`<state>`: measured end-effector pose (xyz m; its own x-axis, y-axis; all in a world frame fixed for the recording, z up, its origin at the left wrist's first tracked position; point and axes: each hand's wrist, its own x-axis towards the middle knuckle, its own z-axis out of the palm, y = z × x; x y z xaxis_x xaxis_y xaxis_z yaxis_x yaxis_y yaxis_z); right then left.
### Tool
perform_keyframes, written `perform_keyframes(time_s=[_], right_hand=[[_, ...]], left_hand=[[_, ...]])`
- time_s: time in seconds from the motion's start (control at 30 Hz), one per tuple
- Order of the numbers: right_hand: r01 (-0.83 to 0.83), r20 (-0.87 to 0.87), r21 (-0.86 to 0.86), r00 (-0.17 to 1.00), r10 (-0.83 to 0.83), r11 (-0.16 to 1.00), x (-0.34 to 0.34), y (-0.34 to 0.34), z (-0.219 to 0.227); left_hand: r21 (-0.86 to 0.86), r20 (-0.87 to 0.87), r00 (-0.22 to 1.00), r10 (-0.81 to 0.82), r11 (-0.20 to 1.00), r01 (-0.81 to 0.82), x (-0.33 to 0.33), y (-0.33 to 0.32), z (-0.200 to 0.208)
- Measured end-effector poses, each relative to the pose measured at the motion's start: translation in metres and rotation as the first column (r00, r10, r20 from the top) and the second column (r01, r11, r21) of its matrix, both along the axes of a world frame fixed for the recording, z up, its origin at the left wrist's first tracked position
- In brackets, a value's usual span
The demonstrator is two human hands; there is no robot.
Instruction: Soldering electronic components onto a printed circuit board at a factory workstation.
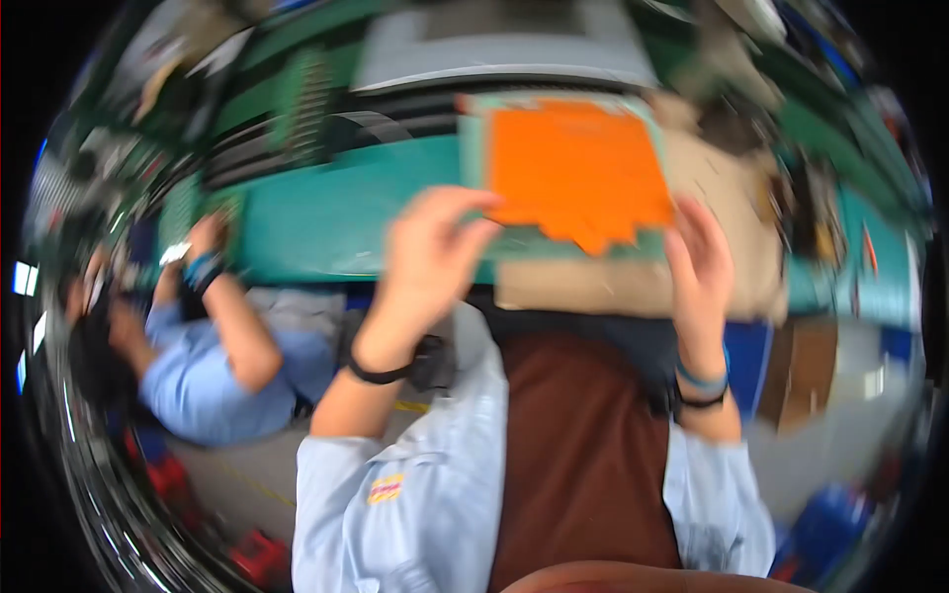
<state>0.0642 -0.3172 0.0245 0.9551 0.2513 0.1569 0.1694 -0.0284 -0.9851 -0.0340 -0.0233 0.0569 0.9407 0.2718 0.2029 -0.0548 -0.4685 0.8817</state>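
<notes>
The left hand [427, 259] and right hand [700, 265] each gripped an edge of the orange sheet [578, 170]. Fingers were curled closed on it. It was held above the green table [326, 222].

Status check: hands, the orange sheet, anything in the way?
Left hand and right hand both grip the orange sheet on its pale green backing, raised over the teal table. Picture blurred. A co-worker sits at far left, apart.

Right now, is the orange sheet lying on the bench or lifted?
Cannot tell: the orange sheet is gripped by the left hand and right hand, but blur hides any gap.
</notes>
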Motion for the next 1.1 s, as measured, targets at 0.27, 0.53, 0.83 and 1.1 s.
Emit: perform_keyframes(time_s=[0.27,0.53,0.83,1.1], right_hand=[[0.054,0.379,-0.077,0.925,-0.021,0.996,0.021,0.027,0.043],[0.175,0.591,-0.731,0.645,0.485,0.659,0.036,0.062,0.010],[0.254,0.613,-0.788,0.404,0.679,0.560,0.054,0.071,0.012],[0.397,0.769,-0.635,0.405,0.494,0.662,0.056,0.065,0.024]], left_hand=[[0.217,0.318,0.948,0.028,0.971,-0.102,0.074,0.017,0.050],[0.271,0.393,0.915,0.087,0.940,-0.206,0.085,0.011,0.060],[0.339,0.406,0.912,0.055,0.918,-0.207,0.095,0.019,0.065],[0.411,0.370,0.929,0.016,0.894,-0.179,0.090,0.015,0.072]])
